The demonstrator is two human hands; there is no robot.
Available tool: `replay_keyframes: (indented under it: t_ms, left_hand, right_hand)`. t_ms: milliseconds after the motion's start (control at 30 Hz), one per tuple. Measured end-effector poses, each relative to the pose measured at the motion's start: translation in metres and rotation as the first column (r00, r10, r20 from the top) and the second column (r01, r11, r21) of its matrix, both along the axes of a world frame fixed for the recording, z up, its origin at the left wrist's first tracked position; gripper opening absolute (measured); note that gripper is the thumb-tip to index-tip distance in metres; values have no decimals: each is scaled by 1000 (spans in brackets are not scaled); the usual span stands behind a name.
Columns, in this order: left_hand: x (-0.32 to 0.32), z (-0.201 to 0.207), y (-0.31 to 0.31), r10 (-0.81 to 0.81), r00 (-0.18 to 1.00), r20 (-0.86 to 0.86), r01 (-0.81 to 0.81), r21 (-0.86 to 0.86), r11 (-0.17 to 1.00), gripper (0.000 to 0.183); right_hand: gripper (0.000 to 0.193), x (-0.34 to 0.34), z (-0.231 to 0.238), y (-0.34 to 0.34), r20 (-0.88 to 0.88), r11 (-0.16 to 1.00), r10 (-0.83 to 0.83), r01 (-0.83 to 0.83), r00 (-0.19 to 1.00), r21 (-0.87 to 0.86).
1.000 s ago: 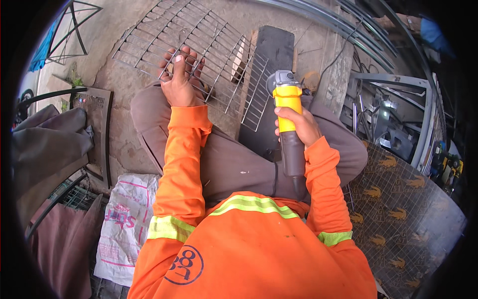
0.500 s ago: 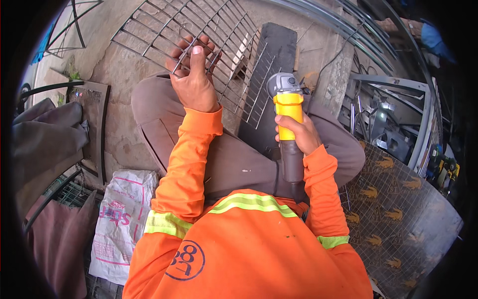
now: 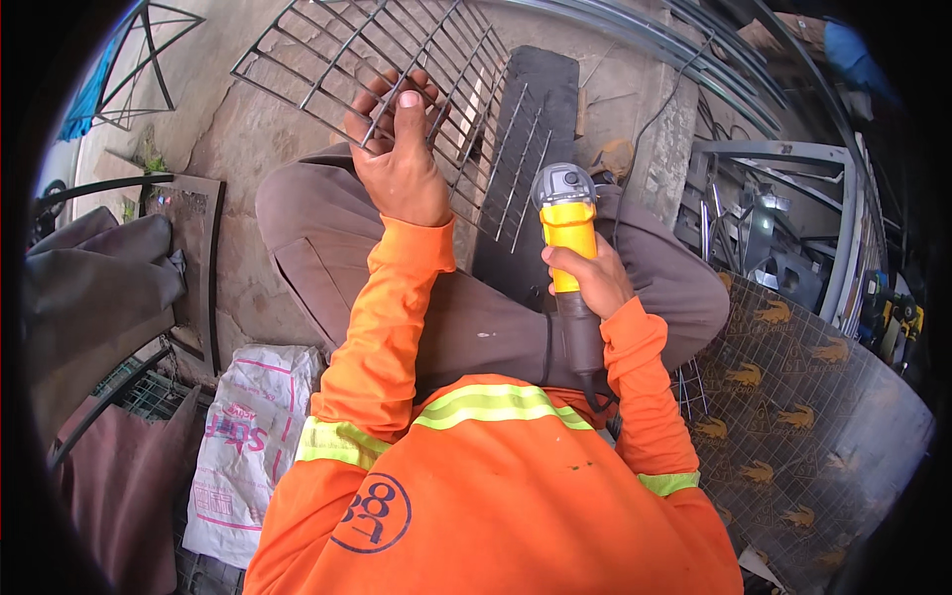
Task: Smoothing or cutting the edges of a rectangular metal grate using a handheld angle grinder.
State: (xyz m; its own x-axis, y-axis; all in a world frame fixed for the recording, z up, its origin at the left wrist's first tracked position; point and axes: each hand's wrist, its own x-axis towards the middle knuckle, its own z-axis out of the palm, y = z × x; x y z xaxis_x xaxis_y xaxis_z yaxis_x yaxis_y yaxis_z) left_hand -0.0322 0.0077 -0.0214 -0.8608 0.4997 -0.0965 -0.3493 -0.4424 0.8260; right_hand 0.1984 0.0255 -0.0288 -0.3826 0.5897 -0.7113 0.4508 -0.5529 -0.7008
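Observation:
My left hand (image 3: 405,169) is closed around the bars of a dark welded wire grid (image 3: 428,48), with the thumb on top and the fingers beneath. The grid is tilted, its lower right end in front of a long dark beam (image 3: 543,89). In my right hand (image 3: 603,280) is a yellow and black angle grinder (image 3: 570,230), gripped round its body with the metal head pointing away from me. The grinder is between my legs, to the right of the grid and apart from it. Its disc cannot be made out from above.
A white printed sack (image 3: 248,446) lies at my left, near a draped grey cloth (image 3: 99,278) and a metal frame (image 3: 210,268). On the right are a dark patterned sheet (image 3: 773,436), a grey steel frame (image 3: 778,154) and long metal tubes (image 3: 684,55). A cable (image 3: 659,104) crosses the floor.
The grinder has been drawn slightly lower and left, its head farther from the view's top. My left hand and the grid have shifted slightly right. Both grips stay the same.

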Motion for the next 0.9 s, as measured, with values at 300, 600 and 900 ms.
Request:
replay_keyframes:
  t_ms: [300,600,900]
  left_hand:
    - [-2,2,8,11,999,50,-11,-3,1000,35]
    - [4,7,8,1,999,33,-1,4,1000,38]
    - [11,7,5,-21,1000,22,21,-2,1000,40]
  right_hand:
    - [41,6,10,-1,-60,997,-34,30,998,-77]
    - [41,21,13,-17,-94,998,24,-29,995,-49]
    - [43,34,24,-37,-165,991,-34,12,986,-135]
